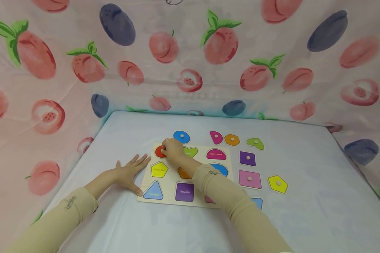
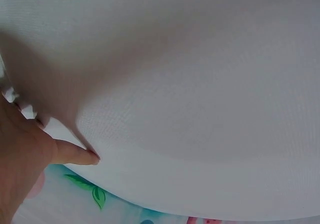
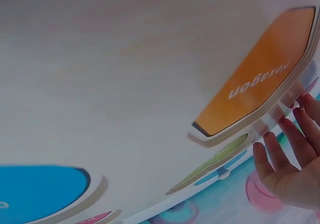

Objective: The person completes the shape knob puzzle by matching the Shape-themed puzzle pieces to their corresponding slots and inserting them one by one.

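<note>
A pale puzzle board (image 1: 169,201) lies on the white table, with colored, labeled shape recesses. My right hand (image 1: 174,150) reaches over its far left corner and pinches the small knob of a red round piece (image 1: 158,152), which sits at the board's far left recess. In the right wrist view, the fingers of my right hand (image 3: 292,156) are curled beyond the orange hexagon recess (image 3: 272,66). With fingers spread, my left hand (image 1: 130,174) rests along the board's left edge, thumb beside the blue triangle recess (image 1: 153,191). The left wrist view shows the left hand (image 2: 30,159) against white cloth.
Behind the board lie a blue oval piece (image 1: 181,137), a magenta half round (image 1: 216,137), an orange hexagon (image 1: 232,140) and a green heart (image 1: 255,143). Right of it are a purple square (image 1: 247,159), a pink rectangle (image 1: 250,180), a yellow pentagon (image 1: 277,184) and a partly hidden blue piece (image 1: 258,202).
</note>
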Demonstrator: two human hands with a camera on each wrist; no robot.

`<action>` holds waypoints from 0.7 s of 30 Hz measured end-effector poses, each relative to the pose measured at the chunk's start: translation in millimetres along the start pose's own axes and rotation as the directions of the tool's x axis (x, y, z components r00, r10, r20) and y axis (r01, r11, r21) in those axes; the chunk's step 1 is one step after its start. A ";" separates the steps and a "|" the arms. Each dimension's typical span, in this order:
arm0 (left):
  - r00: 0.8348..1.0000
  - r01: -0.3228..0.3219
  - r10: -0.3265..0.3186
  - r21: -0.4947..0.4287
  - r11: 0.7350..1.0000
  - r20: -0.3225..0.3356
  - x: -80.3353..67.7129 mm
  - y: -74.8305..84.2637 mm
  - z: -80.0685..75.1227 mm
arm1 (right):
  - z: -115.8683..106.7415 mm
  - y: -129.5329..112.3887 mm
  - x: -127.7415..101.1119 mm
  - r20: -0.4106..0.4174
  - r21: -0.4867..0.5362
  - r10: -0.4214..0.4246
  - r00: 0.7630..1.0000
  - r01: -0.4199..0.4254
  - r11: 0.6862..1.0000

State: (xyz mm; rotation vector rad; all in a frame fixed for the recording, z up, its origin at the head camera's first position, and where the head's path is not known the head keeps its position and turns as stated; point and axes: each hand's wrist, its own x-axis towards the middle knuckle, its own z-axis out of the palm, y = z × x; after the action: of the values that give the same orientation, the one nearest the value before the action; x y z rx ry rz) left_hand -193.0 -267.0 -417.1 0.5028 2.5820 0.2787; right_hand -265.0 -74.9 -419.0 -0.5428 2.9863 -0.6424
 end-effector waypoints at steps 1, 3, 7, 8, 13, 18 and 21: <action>1.000 0.001 -0.001 0.001 1.000 0.000 0.5 0.5 -0.7 | -0.8 0.8 0.1 0.000 -0.001 -0.003 1.000 0.003 1.000; 1.000 0.002 -0.002 -0.008 1.000 0.004 0.6 1.8 -1.9 | -2.1 2.2 -0.2 0.005 0.005 -0.009 1.000 0.009 1.000; 1.000 0.002 -0.002 -0.017 1.000 0.007 -0.5 4.7 -3.5 | -4.0 6.6 -2.0 0.004 0.021 -0.018 1.000 0.018 1.000; 1.000 -0.004 0.004 -0.023 1.000 0.005 -0.5 6.1 -3.8 | -5.0 8.5 -2.9 0.002 0.017 -0.023 1.000 0.023 1.000; 1.000 -0.010 0.010 -0.012 1.000 0.000 -2.5 8.4 -3.5 | -11.8 16.4 -8.8 0.015 -0.029 -0.073 0.997 0.074 0.997; 1.000 -0.010 0.010 -0.020 1.000 -0.001 -4.3 7.2 -2.0 | -23.9 22.5 -18.0 0.022 -0.052 -0.101 0.995 0.102 0.993; 1.000 -0.019 0.019 -0.025 1.000 -0.007 -3.7 6.2 -2.8 | -34.2 28.5 -24.3 0.012 -0.050 -0.125 0.992 0.125 0.991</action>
State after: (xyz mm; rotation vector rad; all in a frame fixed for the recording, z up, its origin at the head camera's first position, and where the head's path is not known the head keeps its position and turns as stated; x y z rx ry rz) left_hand -189.5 -263.2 -411.3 0.5180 2.5779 0.3194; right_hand -255.4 -28.8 -400.2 -0.7391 2.9857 -0.5718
